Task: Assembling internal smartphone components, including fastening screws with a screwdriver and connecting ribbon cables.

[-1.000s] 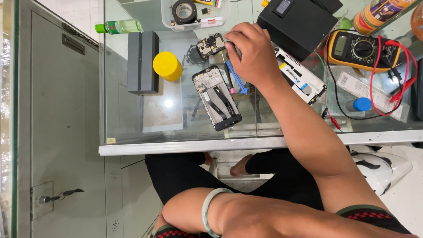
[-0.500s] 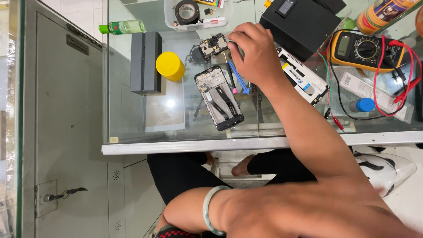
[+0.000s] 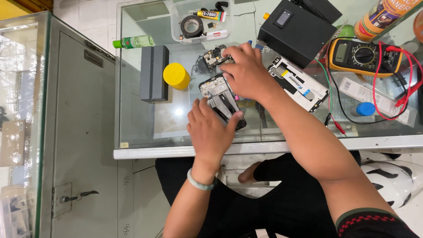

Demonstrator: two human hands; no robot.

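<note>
On the glass desk point(image 3: 145, 128) the opened phone point(image 3: 219, 98) lies back-up near the middle, its inner frame and boards exposed. The left hand point(image 3: 211, 130) rests at the phone's six o'clock end, fingers loosely spread and laid flat over the lower edge, pinning it rather than gripping it. The right hand point(image 3: 247, 72) sits at the phone's one o'clock, fingers curled down over a small loose circuit board point(image 3: 214, 56) just beyond the phone's top; whether they actually pinch it I cannot tell, since the knuckles hide the tips. A yellow cap point(image 3: 176, 76) stands at the phone's nine o'clock, a grey box point(image 3: 153, 73) beyond it, a white phone frame point(image 3: 300, 83) at three o'clock, and a yellow multimeter point(image 3: 364, 55) farther right with red leads. To do this well, I judge the left hand should keep the chassis from sliding on the glass while the right handles the board by its edges, lifting straight and gently so no flex cable is strained.
</note>
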